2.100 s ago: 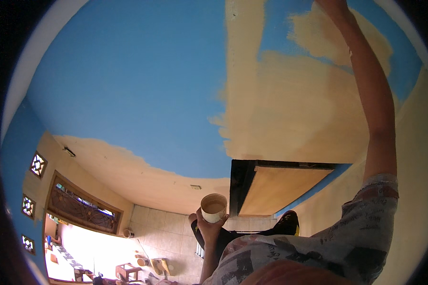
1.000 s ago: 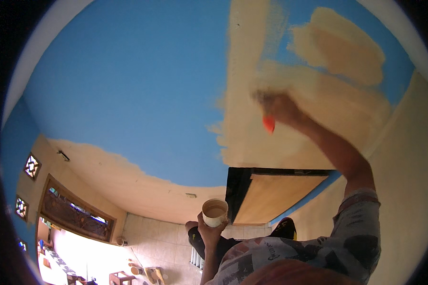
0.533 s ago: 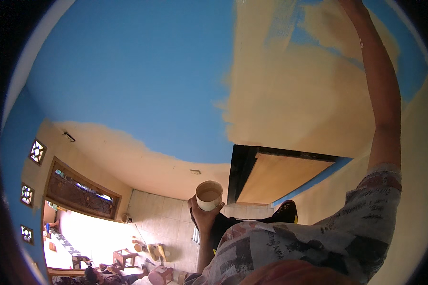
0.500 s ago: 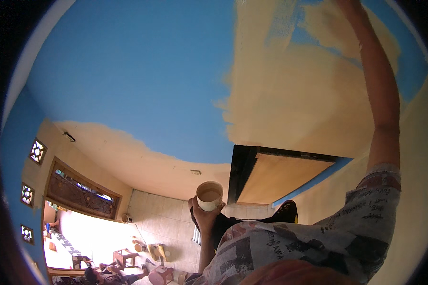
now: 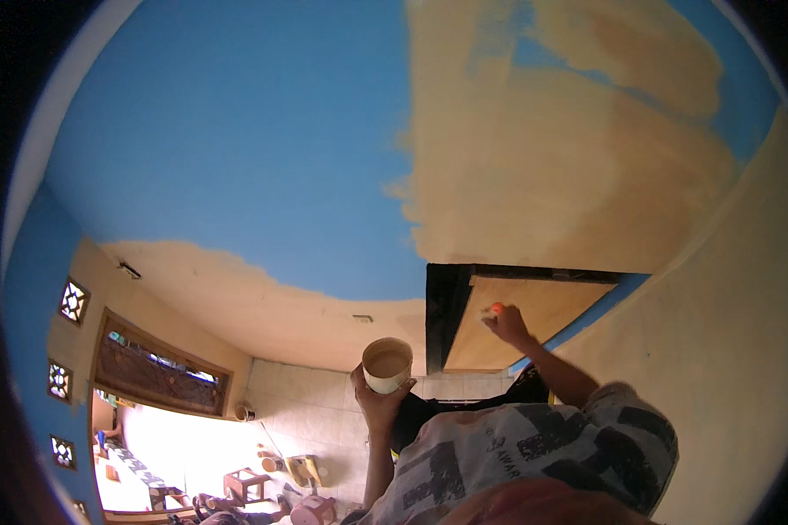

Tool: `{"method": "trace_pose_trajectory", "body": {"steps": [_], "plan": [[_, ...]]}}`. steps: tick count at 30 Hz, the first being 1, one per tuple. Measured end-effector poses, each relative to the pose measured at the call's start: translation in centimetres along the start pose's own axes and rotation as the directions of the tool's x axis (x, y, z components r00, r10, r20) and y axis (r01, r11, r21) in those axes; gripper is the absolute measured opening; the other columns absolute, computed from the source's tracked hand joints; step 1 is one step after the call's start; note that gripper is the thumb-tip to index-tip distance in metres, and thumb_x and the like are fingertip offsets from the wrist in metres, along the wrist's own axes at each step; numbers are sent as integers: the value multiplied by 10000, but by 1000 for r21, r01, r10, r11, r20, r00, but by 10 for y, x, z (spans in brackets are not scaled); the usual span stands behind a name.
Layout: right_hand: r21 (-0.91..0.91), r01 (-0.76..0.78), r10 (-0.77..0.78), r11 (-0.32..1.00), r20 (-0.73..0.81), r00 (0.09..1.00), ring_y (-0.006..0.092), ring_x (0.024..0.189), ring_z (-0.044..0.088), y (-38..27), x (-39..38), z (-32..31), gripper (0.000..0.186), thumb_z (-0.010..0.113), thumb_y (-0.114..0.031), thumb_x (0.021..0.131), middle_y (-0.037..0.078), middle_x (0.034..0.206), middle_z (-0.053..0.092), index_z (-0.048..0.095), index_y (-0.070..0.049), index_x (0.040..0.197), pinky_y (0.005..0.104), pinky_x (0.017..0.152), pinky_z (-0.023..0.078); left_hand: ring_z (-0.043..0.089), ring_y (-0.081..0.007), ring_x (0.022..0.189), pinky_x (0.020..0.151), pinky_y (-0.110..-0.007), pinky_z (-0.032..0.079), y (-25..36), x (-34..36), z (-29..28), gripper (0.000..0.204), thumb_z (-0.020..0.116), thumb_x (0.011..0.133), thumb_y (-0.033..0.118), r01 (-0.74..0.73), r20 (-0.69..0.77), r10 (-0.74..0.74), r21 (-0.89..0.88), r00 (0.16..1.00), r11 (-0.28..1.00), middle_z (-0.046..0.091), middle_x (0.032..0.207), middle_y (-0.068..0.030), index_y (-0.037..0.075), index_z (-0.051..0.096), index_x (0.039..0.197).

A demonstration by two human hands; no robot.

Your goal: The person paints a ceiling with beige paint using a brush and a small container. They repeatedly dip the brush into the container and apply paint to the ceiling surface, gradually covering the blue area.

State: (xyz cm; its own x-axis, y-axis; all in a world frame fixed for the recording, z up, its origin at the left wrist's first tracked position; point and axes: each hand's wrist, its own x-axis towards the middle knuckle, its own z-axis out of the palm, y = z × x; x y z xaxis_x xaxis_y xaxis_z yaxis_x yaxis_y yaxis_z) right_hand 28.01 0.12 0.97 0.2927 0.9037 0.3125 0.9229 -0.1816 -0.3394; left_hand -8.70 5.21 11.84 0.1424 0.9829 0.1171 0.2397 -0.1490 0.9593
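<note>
My left hand (image 5: 380, 404) is wrapped round a white paint pot (image 5: 388, 378) with beige paint in it, held upright at the lower middle of the view. My right hand (image 5: 510, 327) is closed on a small paintbrush (image 5: 497, 308), of which only an orange part and a pale tip show. It hovers right of the pot, over a flat wooden panel (image 5: 538, 308) with a black frame. Beyond both hands rises a wall, part blue (image 5: 263, 157) and part fresh beige paint (image 5: 534, 175), with streaky blue patches at the upper right.
On the tiled floor (image 5: 306, 398) stand a wooden stool (image 5: 246, 486), a yellowish stool (image 5: 304, 471) and a pinkish one (image 5: 313, 509). A bright doorway (image 5: 175, 455) opens at the lower left, with a person (image 5: 236, 514) partly visible by it. Beige wall closes the right side.
My right hand has come down from the upper right wall to beside the paint pot, and the brush now shows. The left hand still holds the pot nearly in place.
</note>
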Motion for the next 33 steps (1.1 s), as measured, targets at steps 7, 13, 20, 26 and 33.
{"method": "trace_pose_trajectory", "body": {"steps": [7,13,20,26,33], "plan": [[859,-474,651,196,247,718,173,654,619,-16,-61,4,249,660,-204,891,37,869,649,640,30,974,340,624,546,564,-322,1040,890,-437,476,-19,12,21,896,944,479,236,-79,-25,79,3,997,997,560,1140,-160,23,502,1229],[961,-92,698,-261,254,670,122,743,529,21,-21,-39,139,674,-94,833,-3,853,543,604,-105,953,311,640,477,582,-265,1089,932,-390,476,47,26,46,894,934,528,169,-182,130,194,-101,972,978,601,1170,-147,11,464,1272],[952,256,539,-168,-129,832,172,999,621,-95,35,-204,150,577,-109,949,62,1028,643,615,-36,1074,318,837,541,584,-250,1119,946,-385,498,94,33,59,981,969,473,241,-303,166,331,-176,929,937,590,1198,-125,33,449,1279],[954,284,345,97,-299,890,148,944,626,-111,41,-218,172,642,-45,889,95,1046,656,632,1,1054,302,819,537,600,-247,1100,930,-384,516,104,45,74,1010,975,462,288,-407,154,434,-180,888,896,585,1202,-105,61,430,1281],[757,451,-140,473,-440,887,167,923,650,-174,62,-235,261,719,-28,815,130,1078,678,655,37,1059,288,783,531,609,-237,1086,909,-357,528,111,51,86,980,971,488,263,-487,85,525,-272,847,830,584,1198,-120,43,426,1273]]}}
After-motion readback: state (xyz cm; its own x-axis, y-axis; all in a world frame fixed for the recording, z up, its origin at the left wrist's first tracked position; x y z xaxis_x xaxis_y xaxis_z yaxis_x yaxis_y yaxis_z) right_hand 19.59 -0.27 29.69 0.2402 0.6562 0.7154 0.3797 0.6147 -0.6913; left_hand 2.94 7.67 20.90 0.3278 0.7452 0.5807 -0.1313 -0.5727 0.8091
